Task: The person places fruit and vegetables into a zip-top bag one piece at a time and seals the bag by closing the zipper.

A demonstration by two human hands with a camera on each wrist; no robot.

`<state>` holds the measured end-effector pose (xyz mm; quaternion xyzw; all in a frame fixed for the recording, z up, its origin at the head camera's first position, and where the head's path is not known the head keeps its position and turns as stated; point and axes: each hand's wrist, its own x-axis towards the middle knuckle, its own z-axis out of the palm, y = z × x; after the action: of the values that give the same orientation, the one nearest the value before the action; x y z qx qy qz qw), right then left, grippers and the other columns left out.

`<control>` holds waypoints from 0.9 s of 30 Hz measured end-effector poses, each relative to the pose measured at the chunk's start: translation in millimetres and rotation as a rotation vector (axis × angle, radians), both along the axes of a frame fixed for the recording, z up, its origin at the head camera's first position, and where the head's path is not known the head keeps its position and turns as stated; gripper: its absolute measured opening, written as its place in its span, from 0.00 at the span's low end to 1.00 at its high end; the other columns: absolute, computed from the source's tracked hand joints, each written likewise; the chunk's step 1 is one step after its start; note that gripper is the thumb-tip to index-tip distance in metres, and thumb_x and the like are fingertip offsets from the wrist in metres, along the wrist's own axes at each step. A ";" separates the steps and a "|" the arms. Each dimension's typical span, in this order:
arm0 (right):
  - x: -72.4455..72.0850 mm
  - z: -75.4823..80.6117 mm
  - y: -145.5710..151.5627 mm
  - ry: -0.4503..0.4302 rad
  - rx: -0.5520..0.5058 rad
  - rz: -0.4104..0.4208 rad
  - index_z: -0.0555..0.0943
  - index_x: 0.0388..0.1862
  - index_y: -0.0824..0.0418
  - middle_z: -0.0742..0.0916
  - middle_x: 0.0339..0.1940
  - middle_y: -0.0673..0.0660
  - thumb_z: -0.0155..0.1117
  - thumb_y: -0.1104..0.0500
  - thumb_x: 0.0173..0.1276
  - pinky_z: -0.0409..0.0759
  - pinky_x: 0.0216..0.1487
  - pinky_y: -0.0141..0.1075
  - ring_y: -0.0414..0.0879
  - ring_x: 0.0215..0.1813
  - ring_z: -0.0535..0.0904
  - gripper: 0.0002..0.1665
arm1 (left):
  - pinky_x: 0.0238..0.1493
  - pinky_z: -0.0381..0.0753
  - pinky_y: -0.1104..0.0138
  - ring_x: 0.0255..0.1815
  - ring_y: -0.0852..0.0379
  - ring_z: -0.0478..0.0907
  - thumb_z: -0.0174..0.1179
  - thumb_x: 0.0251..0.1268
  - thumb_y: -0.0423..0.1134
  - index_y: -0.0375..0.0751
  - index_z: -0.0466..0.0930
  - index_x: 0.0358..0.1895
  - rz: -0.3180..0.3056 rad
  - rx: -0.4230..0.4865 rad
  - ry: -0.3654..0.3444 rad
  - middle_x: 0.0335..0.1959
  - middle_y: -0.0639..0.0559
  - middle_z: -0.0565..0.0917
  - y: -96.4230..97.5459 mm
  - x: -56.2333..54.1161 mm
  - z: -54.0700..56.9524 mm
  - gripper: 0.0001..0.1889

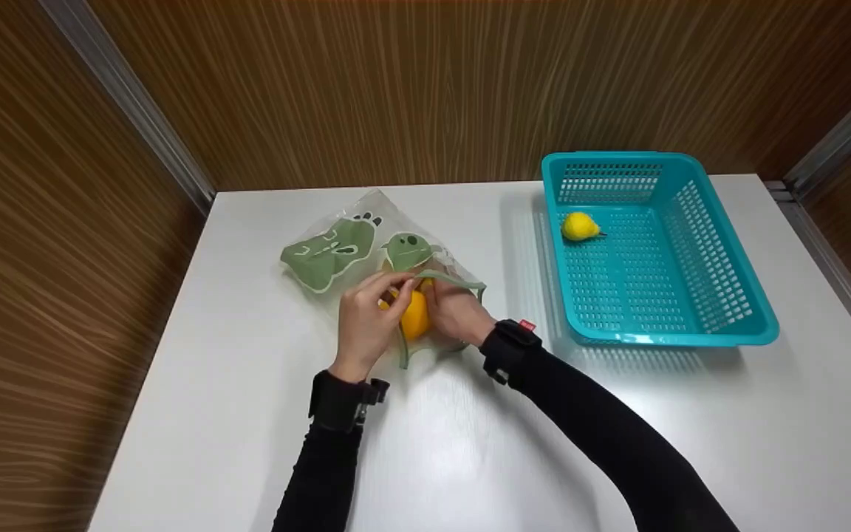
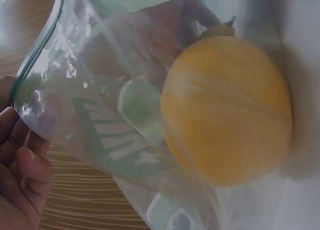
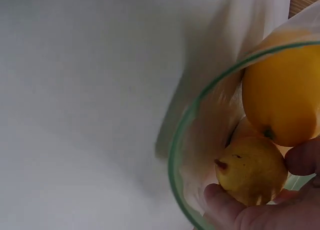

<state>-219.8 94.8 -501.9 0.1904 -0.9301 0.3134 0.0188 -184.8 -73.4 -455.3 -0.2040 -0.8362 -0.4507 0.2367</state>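
Note:
A clear zip bag point(image 1: 333, 251) with green printed figures and a green-edged mouth lies on the table. My left hand point(image 1: 370, 319) pinches the edge of its mouth, and in the left wrist view the fingertips point(image 2: 32, 165) are at the green strip. Inside the bag is a round orange fruit point(image 2: 227, 115), seen through the plastic. My right hand point(image 1: 459, 310) reaches in through the mouth. The right wrist view shows its thumb and fingers around a small yellow pear point(image 3: 252, 172), close beside the orange fruit.
To the right stands a turquoise plastic basket point(image 1: 677, 340) with perforated walls. Another yellow pear point(image 1: 579, 227) lies in it near the left wall. Behind the white table point(image 1: 226, 414) rises a wood-grain panel point(image 1: 396, 96), with another on the left side.

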 end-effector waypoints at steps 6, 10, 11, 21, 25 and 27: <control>-1.9 3.4 1.8 -0.089 -0.064 -0.018 0.73 0.72 0.65 0.82 0.69 0.67 0.47 0.59 0.85 0.74 0.78 0.51 0.60 0.71 0.79 0.23 | 0.32 0.88 0.57 0.27 0.51 0.86 0.68 0.69 0.33 0.34 0.91 0.44 -0.001 -0.003 0.001 0.34 0.43 0.92 0.1 -0.3 0.9 0.07; 3.5 9.0 3.4 -0.094 -0.057 -0.012 0.73 0.74 0.63 0.84 0.66 0.65 0.49 0.56 0.85 0.79 0.71 0.49 0.58 0.61 0.83 0.25 | 0.32 0.88 0.58 0.27 0.51 0.86 0.68 0.70 0.33 0.34 0.91 0.44 0.002 -0.001 -0.005 0.35 0.44 0.92 0.2 -0.3 1.4 0.07; 6.0 10.7 3.7 -0.095 -0.047 -0.015 0.73 0.74 0.63 0.84 0.65 0.65 0.50 0.55 0.84 0.80 0.67 0.49 0.57 0.57 0.83 0.25 | 0.33 0.88 0.59 0.27 0.51 0.86 0.68 0.70 0.34 0.34 0.91 0.44 0.002 -0.002 -0.007 0.35 0.44 0.92 0.3 -0.1 1.7 0.07; 51.9 42.7 20.4 -0.019 0.091 0.062 0.67 0.80 0.61 0.75 0.77 0.67 0.63 0.49 0.79 0.77 0.76 0.55 0.63 0.74 0.76 0.37 | 0.34 0.88 0.64 0.29 0.52 0.86 0.67 0.71 0.35 0.36 0.91 0.45 0.004 -0.006 -0.024 0.37 0.45 0.92 0.1 1.4 2.9 0.07; 71.9 64.7 39.0 -0.036 0.160 0.079 0.72 0.76 0.58 0.76 0.76 0.65 0.68 0.48 0.76 0.81 0.72 0.54 0.60 0.74 0.76 0.35 | 0.35 0.88 0.63 0.29 0.52 0.86 0.67 0.72 0.35 0.36 0.91 0.45 0.002 0.003 -0.031 0.35 0.45 0.92 -1.0 1.4 2.6 0.07; 77.8 75.6 50.6 -0.021 0.183 0.086 0.74 0.74 0.57 0.78 0.75 0.64 0.69 0.48 0.74 0.83 0.70 0.54 0.60 0.72 0.77 0.34 | 0.35 0.88 0.61 0.29 0.52 0.86 0.67 0.72 0.35 0.36 0.91 0.45 0.003 0.005 -0.032 0.35 0.45 0.92 -1.8 1.6 2.1 0.07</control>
<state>-142.0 145.4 -426.3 0.2279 -0.9459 0.2298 -0.0219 -183.2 -75.2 -453.2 -0.1948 -0.8391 -0.4557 0.2243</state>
